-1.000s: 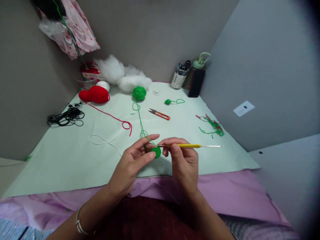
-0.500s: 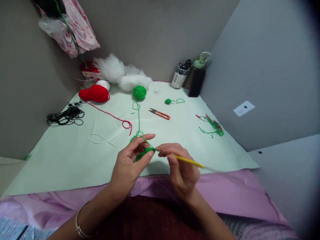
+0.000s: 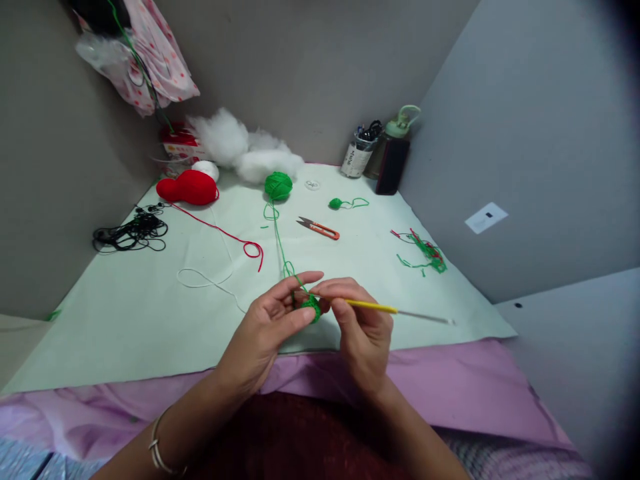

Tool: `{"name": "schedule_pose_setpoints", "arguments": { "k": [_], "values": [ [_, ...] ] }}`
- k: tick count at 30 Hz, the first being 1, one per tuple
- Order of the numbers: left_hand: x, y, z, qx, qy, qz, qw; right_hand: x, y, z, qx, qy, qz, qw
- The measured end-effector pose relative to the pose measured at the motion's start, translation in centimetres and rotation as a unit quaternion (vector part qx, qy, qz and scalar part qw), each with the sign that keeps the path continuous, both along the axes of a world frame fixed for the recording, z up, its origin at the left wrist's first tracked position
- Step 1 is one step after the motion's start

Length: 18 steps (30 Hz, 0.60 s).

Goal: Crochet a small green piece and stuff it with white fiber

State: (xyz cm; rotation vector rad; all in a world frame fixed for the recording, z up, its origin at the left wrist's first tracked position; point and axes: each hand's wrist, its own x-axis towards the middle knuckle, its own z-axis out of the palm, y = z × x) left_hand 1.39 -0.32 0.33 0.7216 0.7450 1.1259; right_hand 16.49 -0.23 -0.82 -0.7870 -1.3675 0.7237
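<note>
Between thumb and fingers, my left hand (image 3: 267,327) pinches a small green crochet piece (image 3: 312,308). Its index finger is stretched out, with green yarn running over it. My right hand (image 3: 363,327) grips a crochet hook (image 3: 373,305) by its yellow handle. The hook's one end meets the green piece, though its tip is hidden by the fingers; the other metal end points right. From the work, a strand leads back to the green yarn ball (image 3: 278,186). Both hands are close together above the front of the table.
Orange thread snips (image 3: 320,229) lie mid-table. To the left are a red yarn bundle (image 3: 189,187), black cord (image 3: 133,231) and white stuffing (image 3: 260,160). At right are yarn scraps (image 3: 427,253), a small green piece (image 3: 335,203), a pen cup (image 3: 357,153), a bottle (image 3: 399,127) and a phone (image 3: 393,167).
Both hands have turned the green piece, which now shows upright at the left fingertips. The hook has swung to a flatter angle. The yarn strand has shifted slightly to the right.
</note>
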Motion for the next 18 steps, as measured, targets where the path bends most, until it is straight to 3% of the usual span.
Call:
{"name": "schedule_pose_setpoints", "arguments": {
  "k": [5, 8, 11, 14, 18],
  "values": [
    [0.4, 0.0, -0.2, 0.0, 0.006, 0.045, 0.999, 0.0, -0.6, -1.0, 0.111, -0.167, -0.077, 0.977],
    [0.2, 0.3, -0.2, -0.068, -0.068, -0.003, 0.995, 0.3, -0.7, -1.3, 0.174, -0.237, -0.104, 0.95],
    [-0.1, 0.7, -0.2, -0.098, -0.1, -0.023, 0.99, 0.6, -0.5, -0.7, 0.092, -0.123, -0.088, 0.984],
    [-0.3, 0.6, -0.2, -0.056, -0.064, 0.008, 0.996, 0.4, -0.1, 0.1, -0.017, 0.01, -0.036, 0.999],
    [0.0, 0.1, -0.3, 0.015, 0.022, 0.012, 1.0, 0.0, 0.2, 0.0, -0.037, 0.025, 0.003, 0.999]
  ]
}}
